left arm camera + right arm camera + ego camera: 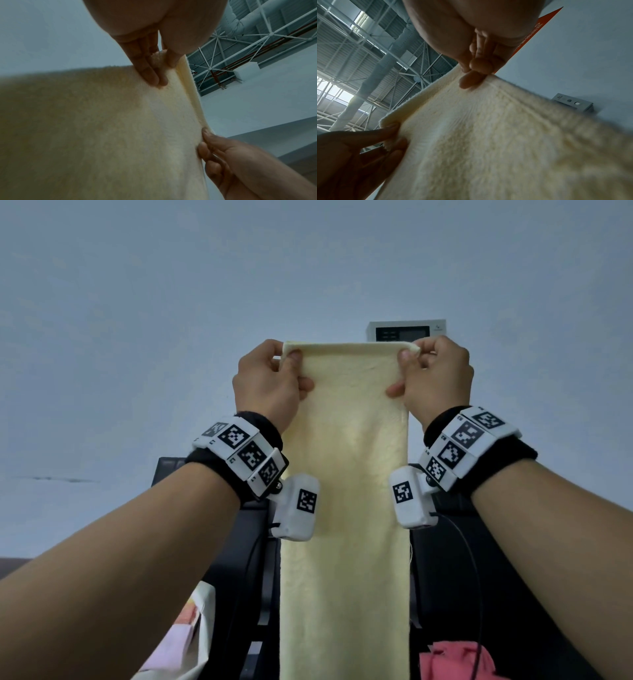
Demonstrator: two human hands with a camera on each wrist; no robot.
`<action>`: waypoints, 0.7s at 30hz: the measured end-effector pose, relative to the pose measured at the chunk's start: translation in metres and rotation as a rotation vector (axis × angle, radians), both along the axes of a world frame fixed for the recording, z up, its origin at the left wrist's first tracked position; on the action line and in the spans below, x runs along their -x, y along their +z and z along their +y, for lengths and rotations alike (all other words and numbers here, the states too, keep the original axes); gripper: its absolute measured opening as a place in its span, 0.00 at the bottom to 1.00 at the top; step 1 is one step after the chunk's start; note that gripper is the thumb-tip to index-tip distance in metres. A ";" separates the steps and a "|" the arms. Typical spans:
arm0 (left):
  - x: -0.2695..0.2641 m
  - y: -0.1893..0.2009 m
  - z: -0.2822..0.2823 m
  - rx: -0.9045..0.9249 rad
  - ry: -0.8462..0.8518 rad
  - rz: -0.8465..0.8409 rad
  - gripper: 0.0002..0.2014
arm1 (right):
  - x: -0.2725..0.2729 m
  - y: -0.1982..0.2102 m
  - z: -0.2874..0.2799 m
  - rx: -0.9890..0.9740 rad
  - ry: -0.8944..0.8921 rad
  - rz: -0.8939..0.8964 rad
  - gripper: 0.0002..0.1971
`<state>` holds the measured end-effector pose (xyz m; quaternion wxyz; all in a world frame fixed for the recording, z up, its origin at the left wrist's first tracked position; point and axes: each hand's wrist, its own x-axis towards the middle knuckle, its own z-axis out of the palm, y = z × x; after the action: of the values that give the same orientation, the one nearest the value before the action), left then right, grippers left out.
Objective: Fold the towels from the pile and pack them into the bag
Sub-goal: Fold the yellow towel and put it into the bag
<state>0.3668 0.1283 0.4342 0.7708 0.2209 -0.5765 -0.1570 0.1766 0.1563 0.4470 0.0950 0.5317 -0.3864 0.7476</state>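
Head view: both hands' fingers pinch yellow towel [346,474] top corners, long axis hanging vertical

Pale yellow towel [346,474], fleecy nap, held up in the air and hanging straight down as one long narrow strip; lower end runs out of the head view. Top edge doubled over, level, its two corners pinched. Pink towel [455,660] lies crumpled low at right. White bag [202,625] low at left, partly hidden, pinkish cloth showing inside.
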 end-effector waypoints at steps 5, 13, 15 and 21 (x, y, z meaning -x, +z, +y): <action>-0.006 0.005 0.008 0.013 0.066 -0.010 0.07 | -0.006 0.007 0.005 0.009 0.000 -0.007 0.06; -0.010 0.005 0.010 -0.020 0.039 -0.016 0.08 | -0.010 0.004 0.004 -0.024 -0.026 0.015 0.05; -0.010 -0.001 0.003 -0.068 0.009 -0.036 0.09 | -0.008 -0.004 -0.003 -0.067 -0.028 0.008 0.05; -0.008 -0.023 -0.022 -0.171 -0.038 -0.102 0.06 | 0.000 -0.024 -0.028 -0.170 -0.016 -0.022 0.06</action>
<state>0.3743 0.1066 0.4115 0.7156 0.2827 -0.6037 -0.2089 0.1770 0.1283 0.4230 0.0510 0.5266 -0.4537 0.7171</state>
